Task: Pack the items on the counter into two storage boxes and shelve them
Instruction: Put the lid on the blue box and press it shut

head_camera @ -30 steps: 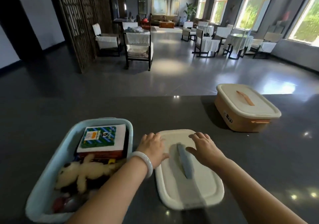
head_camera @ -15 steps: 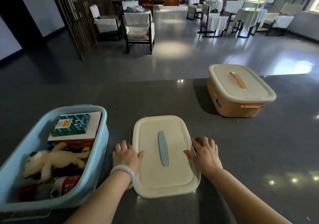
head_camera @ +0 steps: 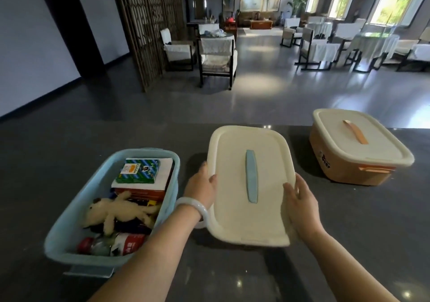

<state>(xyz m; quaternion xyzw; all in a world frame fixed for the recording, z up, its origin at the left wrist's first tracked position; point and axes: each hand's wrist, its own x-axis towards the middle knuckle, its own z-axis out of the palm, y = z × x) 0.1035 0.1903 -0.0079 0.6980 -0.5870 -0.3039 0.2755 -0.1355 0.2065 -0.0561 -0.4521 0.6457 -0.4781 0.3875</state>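
While the left hand (head_camera: 201, 186) and right hand (head_camera: 300, 202) gripped the lid (head_camera: 232, 185), the orange box (head_camera: 349, 169) sat shut, the full blue box (head_camera: 67, 222) lay open, and neither was shelved.

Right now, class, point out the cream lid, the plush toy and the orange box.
cream lid (head_camera: 232, 185), head view, flat top left of its handle.
plush toy (head_camera: 122, 211), head view, its belly.
orange box (head_camera: 344, 170), head view, near side wall.
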